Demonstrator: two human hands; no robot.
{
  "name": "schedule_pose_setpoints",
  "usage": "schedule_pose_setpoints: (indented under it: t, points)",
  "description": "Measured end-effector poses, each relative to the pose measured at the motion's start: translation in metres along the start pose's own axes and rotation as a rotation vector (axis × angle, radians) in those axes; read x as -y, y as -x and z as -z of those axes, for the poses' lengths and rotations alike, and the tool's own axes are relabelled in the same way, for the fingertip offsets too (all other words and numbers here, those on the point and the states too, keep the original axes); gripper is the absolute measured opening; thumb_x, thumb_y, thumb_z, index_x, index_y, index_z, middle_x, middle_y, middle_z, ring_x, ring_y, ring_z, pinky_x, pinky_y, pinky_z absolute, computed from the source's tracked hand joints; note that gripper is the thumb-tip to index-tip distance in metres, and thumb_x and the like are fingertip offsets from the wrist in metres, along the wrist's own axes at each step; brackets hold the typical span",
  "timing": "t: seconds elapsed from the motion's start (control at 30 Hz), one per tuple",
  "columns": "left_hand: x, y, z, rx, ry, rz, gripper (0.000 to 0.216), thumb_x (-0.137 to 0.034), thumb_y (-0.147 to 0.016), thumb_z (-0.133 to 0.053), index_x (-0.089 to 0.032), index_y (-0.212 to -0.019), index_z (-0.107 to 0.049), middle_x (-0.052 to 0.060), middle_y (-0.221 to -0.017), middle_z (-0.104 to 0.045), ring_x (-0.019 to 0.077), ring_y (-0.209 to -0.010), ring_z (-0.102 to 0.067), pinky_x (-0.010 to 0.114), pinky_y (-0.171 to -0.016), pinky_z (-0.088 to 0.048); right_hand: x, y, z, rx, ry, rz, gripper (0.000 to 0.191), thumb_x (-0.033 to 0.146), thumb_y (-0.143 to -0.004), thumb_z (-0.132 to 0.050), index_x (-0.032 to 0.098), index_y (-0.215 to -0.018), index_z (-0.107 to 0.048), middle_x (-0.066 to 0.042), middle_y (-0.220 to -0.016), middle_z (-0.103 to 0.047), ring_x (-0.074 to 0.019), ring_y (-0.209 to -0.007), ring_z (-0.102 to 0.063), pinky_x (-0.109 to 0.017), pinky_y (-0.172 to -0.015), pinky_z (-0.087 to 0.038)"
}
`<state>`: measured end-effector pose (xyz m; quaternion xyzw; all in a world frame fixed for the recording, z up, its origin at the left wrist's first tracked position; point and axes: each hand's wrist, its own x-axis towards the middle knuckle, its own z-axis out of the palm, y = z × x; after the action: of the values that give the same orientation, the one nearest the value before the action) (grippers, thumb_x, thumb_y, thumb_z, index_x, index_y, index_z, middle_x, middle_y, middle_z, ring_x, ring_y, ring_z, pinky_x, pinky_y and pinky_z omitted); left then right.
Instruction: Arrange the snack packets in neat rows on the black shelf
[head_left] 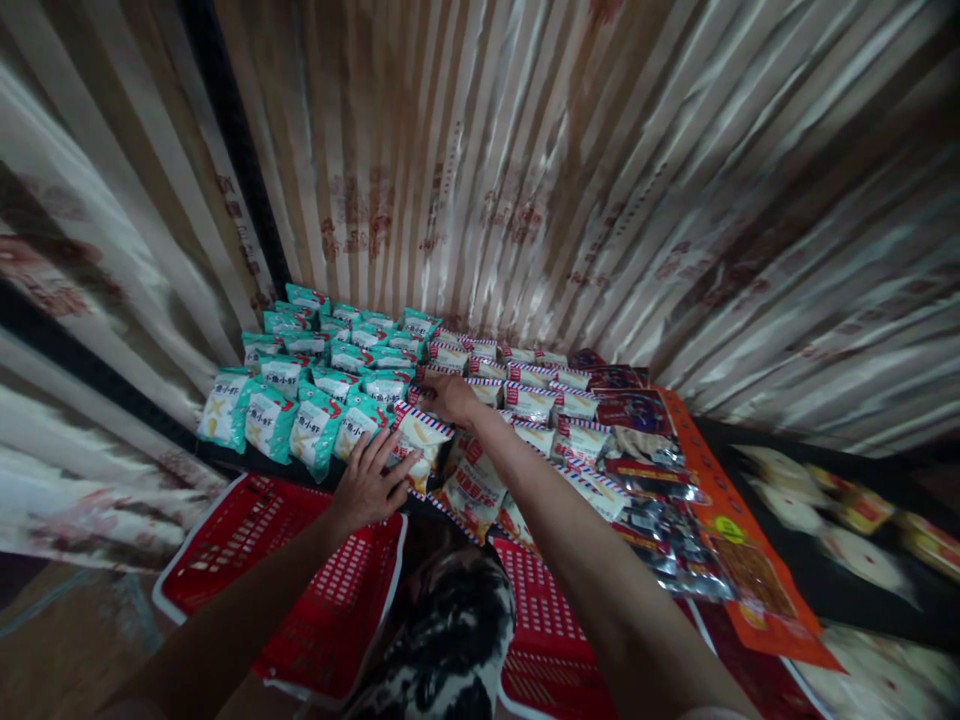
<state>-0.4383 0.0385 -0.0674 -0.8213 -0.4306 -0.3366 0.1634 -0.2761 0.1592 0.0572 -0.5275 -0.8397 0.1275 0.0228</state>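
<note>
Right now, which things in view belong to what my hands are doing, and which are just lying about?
In the work:
- stripe-edged white packets
- left hand, fingers spread against one
- right hand, among them, its fingertips hidden

Apparently just lying about:
- teal packets
- red baskets below
- orange packet at the right

Your left hand (370,483) and right hand (448,398) are bare, and so are both forearms (562,540) behind them; below your hands you wear a blotchy black-and-white patterned garment (454,630).
</note>
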Motion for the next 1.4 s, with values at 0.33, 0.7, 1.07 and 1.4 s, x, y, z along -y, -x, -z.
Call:
schedule_pose_setpoints:
  t: [0.33, 0.7, 1.07, 1.4]
  points:
    - [-0.001, -0.001, 0.001, 0.026, 0.0, 0.02, 0.052, -0.031, -0.079, -0.055, -0.027, -0.129, -0.046, 0.01, -0.141, -0.038, 0.0292, -0.131, -0.032, 0.049, -0.108, -0.023, 0.011, -0.011, 0.003, -0.1, 0.101, -0.167, 0.023, 0.037, -0.085, -0.048, 0.025, -0.095, -0.065, -0.004, -0.1, -0.069, -0.0196, -0.094, -0.062, -0.028, -0.076, -0.045]
    - [-0.002, -0.004, 0.003, 0.024, 0.007, 0.025, 0.049, -0.03, -0.081, -0.05, -0.027, -0.129, -0.047, 0.008, -0.136, -0.046, 0.028, -0.132, -0.031, 0.048, -0.109, -0.021, 0.011, -0.016, 0.01, -0.052, 0.1, -0.099, 0.025, 0.033, -0.087, -0.046, 0.02, -0.099, -0.064, -0.007, -0.103, -0.067, -0.0192, -0.095, -0.061, -0.026, -0.076, -0.044]
    - [-0.002, -0.004, 0.001, 0.037, 0.027, 0.048, 0.047, -0.032, -0.081, -0.051, -0.026, -0.128, -0.049, 0.012, -0.135, -0.046, 0.028, -0.129, -0.035, 0.048, -0.108, -0.022, -0.016, -0.038, 0.021, -0.032, 0.245, -0.117, 0.033, 0.029, -0.086, -0.045, 0.019, -0.113, -0.061, -0.011, -0.112, -0.065, -0.0228, -0.102, -0.06, -0.031, -0.083, -0.045]
    - [-0.003, -0.006, 0.001, 0.045, 0.05, 0.074, 0.049, -0.034, -0.08, -0.053, -0.027, -0.128, -0.049, 0.011, -0.135, -0.046, 0.0275, -0.128, -0.037, 0.047, -0.107, -0.024, -0.011, -0.044, 0.016, -0.077, 0.222, -0.192, 0.028, 0.033, -0.084, -0.047, 0.022, -0.101, -0.066, -0.009, -0.108, -0.066, -0.0221, -0.103, -0.06, -0.032, -0.084, -0.046]
